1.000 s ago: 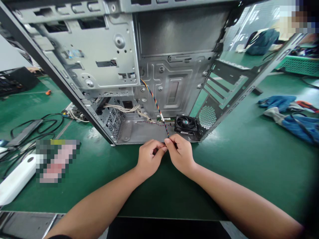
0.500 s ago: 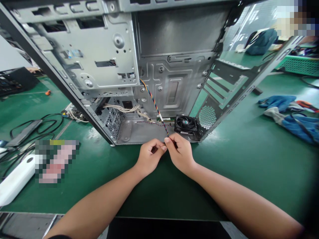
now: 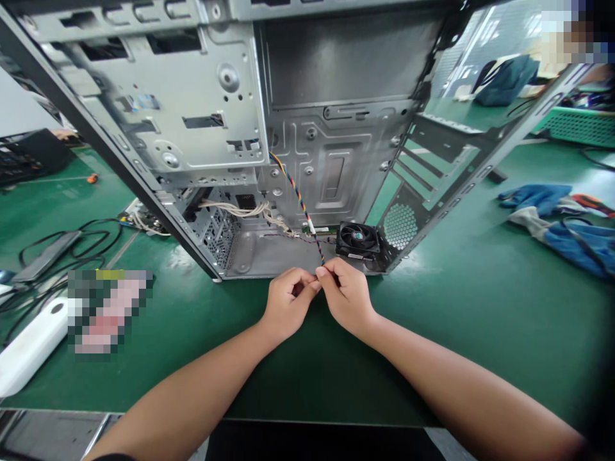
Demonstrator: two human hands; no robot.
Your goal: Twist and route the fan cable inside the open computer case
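An open metal computer case (image 3: 230, 96) stands on the green table (image 3: 432, 358). Out of its drive bay comes a twisted multicoloured cable (image 3: 300, 197) with a white band, stretched down towards me. Its end is pinched by my left hand (image 3: 288, 304) and my right hand (image 3: 348, 294), whose fingertips meet just in front of the case's lower edge. Both hands are closed, and the cable's tip is hidden between the fingers. Behind my right hand, a black cooling fan (image 3: 358, 240) lies on the case floor, with a thin twisted wire running left from it.
A bundle of pale wires (image 3: 240, 209) hangs inside the case at left. Black cords (image 3: 91, 240) and a white device (image 3: 36, 346) lie on the left of the table. To the right are blue-and-grey gloves (image 3: 576, 240) and a green basket (image 3: 576, 125).
Hardly anything differs. Both hands keep their pinch at the cable's end, with only a very slight shift of the fingers and cable.
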